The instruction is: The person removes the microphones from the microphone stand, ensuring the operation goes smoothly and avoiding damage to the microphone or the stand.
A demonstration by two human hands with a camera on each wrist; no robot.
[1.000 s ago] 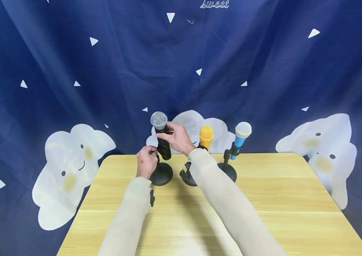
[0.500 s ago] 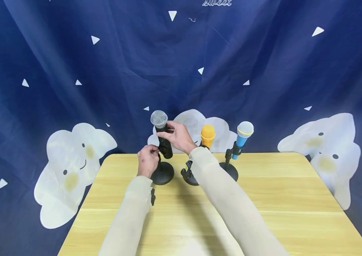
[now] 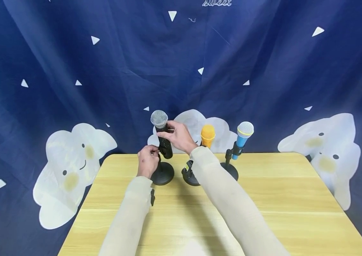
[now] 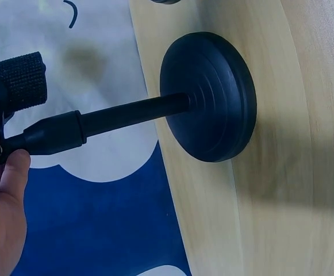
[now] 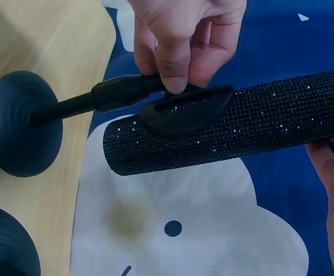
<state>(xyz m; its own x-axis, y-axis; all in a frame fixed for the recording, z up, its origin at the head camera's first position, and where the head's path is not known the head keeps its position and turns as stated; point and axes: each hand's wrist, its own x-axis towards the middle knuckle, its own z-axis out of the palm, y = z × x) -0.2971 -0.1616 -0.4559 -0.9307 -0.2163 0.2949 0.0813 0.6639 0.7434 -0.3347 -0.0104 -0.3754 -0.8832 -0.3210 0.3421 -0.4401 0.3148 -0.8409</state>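
A black glittery microphone (image 3: 165,144) with a silver mesh head tilts above the leftmost desk microphone stand (image 3: 163,174). My right hand (image 3: 181,137) holds its upper body between thumb and fingers. Close up in the right wrist view, the stand's clip (image 5: 184,118) lies around the lower part of the microphone body. With thumb and fingertips, my left hand (image 3: 147,161) pinches the joint just under the clip. The left wrist view shows the stand's pole (image 4: 132,113) running down to its round black base (image 4: 212,98) on the table.
Right of it, a yellow microphone (image 3: 208,135) stands partly behind my right sleeve, over another black base (image 3: 191,180). Farther right, a blue microphone (image 3: 241,141) sits in a third stand. All are near the back edge of the wooden table (image 3: 280,199), before a blue curtain (image 3: 136,53).
The head view has shifted slightly since a second ago. Both hands keep their grips on the microphone and stand, with no clear movement.
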